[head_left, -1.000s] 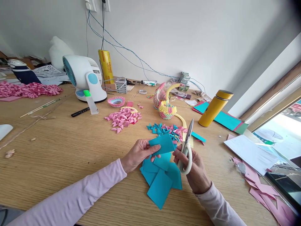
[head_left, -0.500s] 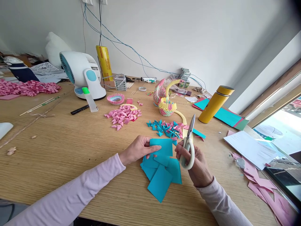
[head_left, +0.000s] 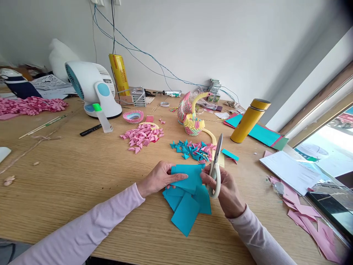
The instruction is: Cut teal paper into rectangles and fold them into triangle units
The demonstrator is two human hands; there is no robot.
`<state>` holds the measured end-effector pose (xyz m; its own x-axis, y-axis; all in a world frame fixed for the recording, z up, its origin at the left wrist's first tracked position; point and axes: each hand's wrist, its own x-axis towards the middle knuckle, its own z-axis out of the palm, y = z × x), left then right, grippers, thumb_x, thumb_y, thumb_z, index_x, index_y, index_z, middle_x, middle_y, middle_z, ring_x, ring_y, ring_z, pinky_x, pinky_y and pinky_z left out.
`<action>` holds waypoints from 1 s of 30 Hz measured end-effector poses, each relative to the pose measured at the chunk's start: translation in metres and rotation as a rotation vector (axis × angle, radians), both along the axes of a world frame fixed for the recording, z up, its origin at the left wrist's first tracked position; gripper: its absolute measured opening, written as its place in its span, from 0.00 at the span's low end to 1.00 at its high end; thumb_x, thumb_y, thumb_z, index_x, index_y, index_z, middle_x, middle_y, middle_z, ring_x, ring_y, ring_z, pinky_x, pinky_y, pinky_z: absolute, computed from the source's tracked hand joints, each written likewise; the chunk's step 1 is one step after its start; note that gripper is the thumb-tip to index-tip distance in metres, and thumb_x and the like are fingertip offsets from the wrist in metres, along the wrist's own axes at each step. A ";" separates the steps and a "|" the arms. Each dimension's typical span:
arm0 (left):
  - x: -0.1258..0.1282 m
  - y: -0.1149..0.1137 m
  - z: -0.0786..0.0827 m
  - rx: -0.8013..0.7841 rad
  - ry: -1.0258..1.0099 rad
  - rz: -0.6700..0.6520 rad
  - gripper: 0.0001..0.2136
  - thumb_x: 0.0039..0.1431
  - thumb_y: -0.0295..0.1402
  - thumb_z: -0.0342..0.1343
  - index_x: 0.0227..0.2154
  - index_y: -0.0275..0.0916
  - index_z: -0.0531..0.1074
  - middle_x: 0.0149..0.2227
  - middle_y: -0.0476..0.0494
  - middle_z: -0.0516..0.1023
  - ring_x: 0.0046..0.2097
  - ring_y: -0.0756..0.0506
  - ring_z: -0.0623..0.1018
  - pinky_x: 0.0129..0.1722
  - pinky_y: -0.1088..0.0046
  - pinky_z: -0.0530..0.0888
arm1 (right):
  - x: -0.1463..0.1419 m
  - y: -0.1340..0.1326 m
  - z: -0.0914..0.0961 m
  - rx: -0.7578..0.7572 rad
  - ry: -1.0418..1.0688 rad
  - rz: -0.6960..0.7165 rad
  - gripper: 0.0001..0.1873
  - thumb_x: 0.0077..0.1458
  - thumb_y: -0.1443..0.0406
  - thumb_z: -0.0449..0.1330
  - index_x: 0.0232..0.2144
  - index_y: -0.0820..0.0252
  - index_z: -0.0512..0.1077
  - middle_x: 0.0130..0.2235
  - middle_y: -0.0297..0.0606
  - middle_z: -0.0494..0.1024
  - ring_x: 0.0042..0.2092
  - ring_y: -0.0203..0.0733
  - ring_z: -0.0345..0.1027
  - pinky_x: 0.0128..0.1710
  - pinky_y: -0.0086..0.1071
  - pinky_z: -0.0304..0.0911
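My left hand (head_left: 158, 177) pinches a teal paper sheet (head_left: 188, 175) and holds it just above a loose stack of teal paper squares (head_left: 187, 211) on the wooden table (head_left: 82, 173). My right hand (head_left: 227, 193) grips white-handled scissors (head_left: 215, 168), their blades closed and pointing up and away, right beside the sheet's right edge. Beyond the hands lies a heap of small folded teal and pink triangles (head_left: 194, 149).
A pile of pink folded triangles (head_left: 142, 137), a paper swan model (head_left: 193, 114), a yellow flask (head_left: 249, 120), a white desk fan (head_left: 89, 88), a black marker (head_left: 90, 130), white papers (head_left: 292, 171) and pink scraps (head_left: 309, 217) stand around. A window edge runs along the right.
Both hands have drifted slightly lower and closer to the stack. The teal sheet has come down flatter, and the scissors have moved against its right edge.
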<state>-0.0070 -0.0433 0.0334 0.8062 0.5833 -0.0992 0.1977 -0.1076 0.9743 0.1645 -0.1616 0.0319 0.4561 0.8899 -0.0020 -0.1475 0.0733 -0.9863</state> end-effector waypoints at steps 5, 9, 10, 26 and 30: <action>-0.002 0.004 -0.004 0.127 0.071 0.034 0.24 0.51 0.54 0.54 0.15 0.39 0.58 0.14 0.54 0.60 0.17 0.52 0.66 0.16 0.78 0.58 | 0.002 0.001 -0.003 0.012 -0.028 -0.052 0.16 0.38 0.61 0.72 0.28 0.59 0.71 0.21 0.26 0.67 0.21 0.30 0.55 0.21 0.27 0.53; -0.008 0.009 0.000 0.537 0.221 0.106 0.26 0.54 0.54 0.51 0.13 0.39 0.57 0.14 0.52 0.60 0.19 0.51 0.65 0.20 0.76 0.54 | 0.014 0.000 -0.007 0.048 0.018 -0.120 0.14 0.41 0.62 0.71 0.30 0.59 0.72 0.23 0.27 0.67 0.25 0.31 0.58 0.23 0.26 0.55; -0.011 0.007 0.003 0.674 0.273 0.138 0.25 0.53 0.54 0.52 0.14 0.38 0.59 0.15 0.51 0.62 0.19 0.50 0.65 0.21 0.75 0.53 | 0.016 0.000 -0.008 0.042 0.040 -0.113 0.14 0.41 0.62 0.71 0.31 0.59 0.72 0.24 0.27 0.67 0.25 0.31 0.59 0.23 0.26 0.56; -0.027 -0.114 -0.012 0.761 0.536 0.176 0.15 0.54 0.45 0.57 0.39 0.41 0.69 0.43 0.41 0.72 0.46 0.38 0.72 0.43 0.62 0.69 | 0.015 0.003 -0.010 0.019 0.142 -0.071 0.16 0.39 0.62 0.72 0.30 0.60 0.72 0.22 0.27 0.69 0.23 0.30 0.61 0.21 0.23 0.57; -0.038 -0.108 -0.008 0.613 0.489 0.099 0.05 0.60 0.34 0.53 0.36 0.41 0.70 0.39 0.44 0.75 0.42 0.42 0.75 0.41 0.67 0.69 | 0.019 0.002 -0.009 0.015 0.143 -0.089 0.16 0.39 0.63 0.72 0.30 0.60 0.73 0.23 0.28 0.69 0.23 0.29 0.61 0.21 0.23 0.58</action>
<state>-0.0449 -0.1514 0.0251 0.6955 0.7155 -0.0666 0.6253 -0.5570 0.5465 0.1830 -0.1594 0.0230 0.5288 0.8467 -0.0596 -0.2784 0.1067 -0.9545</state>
